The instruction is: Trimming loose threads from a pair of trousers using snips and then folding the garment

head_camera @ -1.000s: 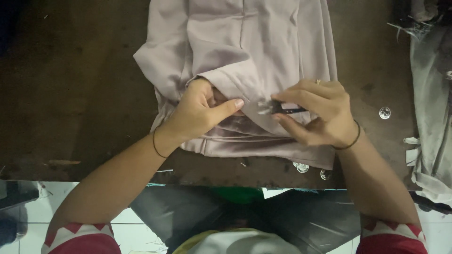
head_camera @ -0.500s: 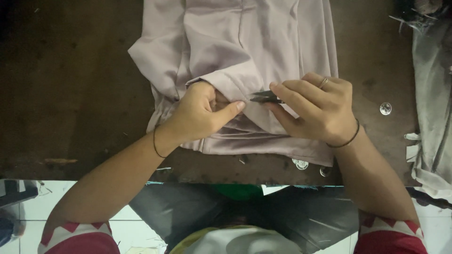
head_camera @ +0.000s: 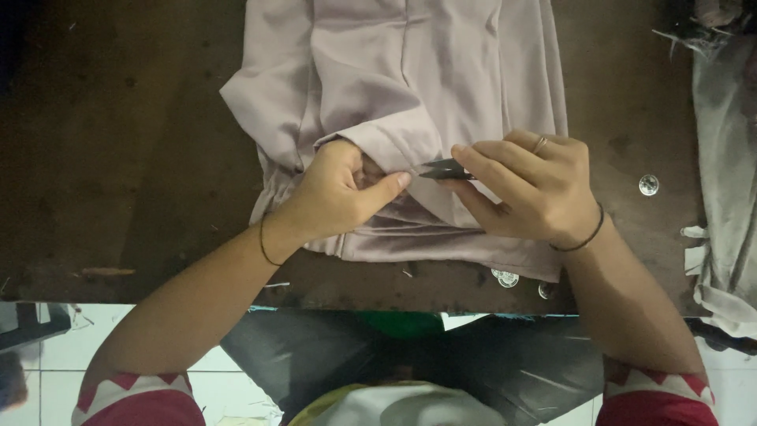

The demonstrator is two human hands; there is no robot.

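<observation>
A pale lilac garment [head_camera: 410,87] lies folded on a dark wooden table [head_camera: 118,158]. My left hand [head_camera: 339,193] pinches a fold of the cuff-like edge near the garment's middle, thumb stretched to the right. My right hand [head_camera: 528,185] holds small dark thread snips [head_camera: 443,169], blades pointing left at the fabric just beside my left thumb tip. A ring sits on a right-hand finger, and a thin dark band circles each wrist.
Round silver snap buttons lie on the table: one [head_camera: 648,184] to the right, two [head_camera: 509,278] near the front edge. Grey cloth [head_camera: 725,173] hangs over the table's right side. Below the edge are my lap and a tiled floor [head_camera: 47,363].
My right hand has shifted slightly up and left, bringing the snips closer to my left thumb. The left hand keeps its pinch on the fabric.
</observation>
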